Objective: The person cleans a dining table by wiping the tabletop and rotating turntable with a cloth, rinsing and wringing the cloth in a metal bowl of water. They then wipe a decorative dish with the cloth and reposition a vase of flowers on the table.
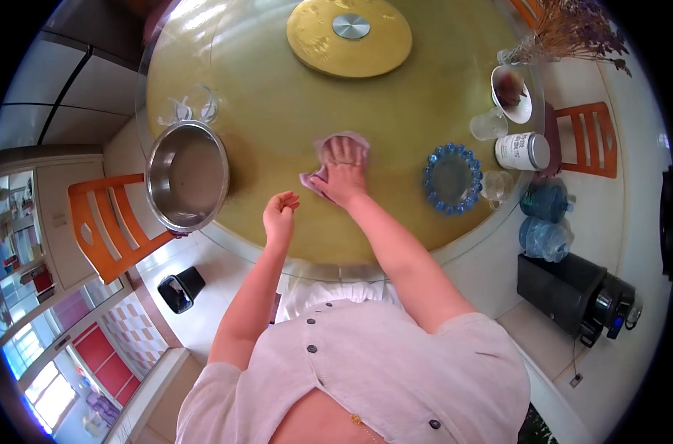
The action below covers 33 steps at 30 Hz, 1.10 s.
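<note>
My right hand (pixel 344 176) lies flat on a pinkish cloth (pixel 360 140), fingers stretched out and pressing it against the gold-toned glass tabletop (pixel 277 111). The cloth sticks out beyond the fingertips and beside the thumb. Near the table's front edge, my left hand (pixel 278 214) is held with its fingers loosely bent and a gap between them. Nothing shows in it. To its left is a large steel basin (pixel 187 177). Right of the cloth sits a blue beaded round dish (pixel 452 180).
A golden turntable (pixel 314 44) stands at the far middle. Glassware (pixel 209 109) is behind the basin. A clear cup (pixel 488 124), a white bowl (pixel 527 107), a white jar (pixel 515 152) and dried flowers (pixel 566 33) line the right side. Orange chairs (pixel 103 229) flank the table.
</note>
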Motion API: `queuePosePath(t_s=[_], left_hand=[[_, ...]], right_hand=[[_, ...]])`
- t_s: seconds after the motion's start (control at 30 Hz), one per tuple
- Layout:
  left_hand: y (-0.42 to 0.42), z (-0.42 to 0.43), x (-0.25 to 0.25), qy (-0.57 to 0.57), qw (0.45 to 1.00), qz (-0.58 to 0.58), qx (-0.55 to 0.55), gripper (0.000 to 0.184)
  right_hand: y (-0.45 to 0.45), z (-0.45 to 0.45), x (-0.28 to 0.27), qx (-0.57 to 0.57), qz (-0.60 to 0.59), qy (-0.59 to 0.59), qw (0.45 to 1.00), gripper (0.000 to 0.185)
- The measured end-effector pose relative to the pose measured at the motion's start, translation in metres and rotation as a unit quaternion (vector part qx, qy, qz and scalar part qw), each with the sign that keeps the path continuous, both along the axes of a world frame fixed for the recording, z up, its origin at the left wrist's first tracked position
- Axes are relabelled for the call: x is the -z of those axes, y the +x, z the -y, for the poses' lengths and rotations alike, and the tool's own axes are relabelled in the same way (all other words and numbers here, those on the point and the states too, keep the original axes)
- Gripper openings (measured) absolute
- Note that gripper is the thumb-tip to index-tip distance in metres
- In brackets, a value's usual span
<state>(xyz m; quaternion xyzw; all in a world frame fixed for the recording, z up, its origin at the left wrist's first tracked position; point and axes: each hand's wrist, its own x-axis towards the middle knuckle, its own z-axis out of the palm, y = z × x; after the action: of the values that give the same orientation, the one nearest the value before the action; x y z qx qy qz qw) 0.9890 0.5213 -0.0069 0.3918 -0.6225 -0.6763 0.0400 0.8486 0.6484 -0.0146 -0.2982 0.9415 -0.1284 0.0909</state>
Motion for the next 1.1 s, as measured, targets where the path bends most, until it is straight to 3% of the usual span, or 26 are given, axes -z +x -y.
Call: queuePosePath(t_s=[0.07, 0.13, 0.33, 0.4, 0.47, 0.5, 0.57, 0.6, 0.67, 0.77, 1.0, 1.07, 1.1], left_hand=[[0.008, 0.004, 0.002, -0.003, 1.0, -0.004, 0.008, 0.038], [0.017, 0.011, 0.005, -0.037, 0.999, -0.028, 0.019, 0.037], [0.017, 0.015, -0.003, -0.148, 0.984, -0.035, 0.098, 0.03], [0.017, 0.011, -0.007, -0.146, 0.981, -0.043, 0.12, 0.029], [0.017, 0.008, -0.004, -0.147, 0.978, -0.056, 0.139, 0.029], [0.018, 0.008, 0.002, -0.159, 0.974, -0.055, 0.152, 0.027], [0.023, 0.007, 0.011, -0.172, 0.97, -0.055, 0.165, 0.026], [0.026, 0.007, 0.014, -0.162, 0.971, -0.034, 0.17, 0.025], [0.027, 0.004, 0.014, -0.154, 0.973, -0.015, 0.172, 0.024], [0.028, 0.005, 0.006, -0.143, 0.963, 0.045, 0.223, 0.027], [0.045, 0.002, -0.014, -0.346, 0.898, 0.044, 0.269, 0.029], [0.046, 0.0, -0.016, -0.42, 0.879, -0.058, 0.219, 0.032], [0.047, 0.0, -0.018, -0.416, 0.879, -0.057, 0.225, 0.032]], right_hand=[[0.014, 0.011, -0.001, -0.058, 0.011, -0.01, 0.998, 0.078], [0.045, 0.008, 0.008, -0.206, -0.013, -0.052, 0.977, 0.067], [0.122, -0.088, 0.016, -0.313, 0.002, -0.065, 0.948, 0.062], [0.126, -0.14, -0.013, -0.289, 0.073, 0.023, 0.954, 0.061], [0.12, -0.175, -0.024, -0.163, 0.095, 0.049, 0.981, 0.066], [0.117, -0.187, -0.014, -0.158, 0.093, 0.052, 0.982, 0.066], [0.113, -0.2, 0.016, -0.02, -0.052, 0.085, 0.995, 0.072], [0.105, -0.19, 0.019, -0.018, -0.055, 0.084, 0.995, 0.072], [0.084, -0.151, 0.025, 0.09, -0.055, 0.062, 0.992, 0.077], [0.048, -0.089, 0.02, 0.128, -0.045, 0.038, 0.99, 0.081], [0.017, 0.003, 0.012, 0.101, -0.022, 0.017, 0.994, 0.082], [0.03, 0.011, 0.018, -0.016, -0.025, 0.01, 1.0, 0.08], [0.047, 0.014, 0.01, -0.046, -0.002, 0.024, 0.999, 0.075]])
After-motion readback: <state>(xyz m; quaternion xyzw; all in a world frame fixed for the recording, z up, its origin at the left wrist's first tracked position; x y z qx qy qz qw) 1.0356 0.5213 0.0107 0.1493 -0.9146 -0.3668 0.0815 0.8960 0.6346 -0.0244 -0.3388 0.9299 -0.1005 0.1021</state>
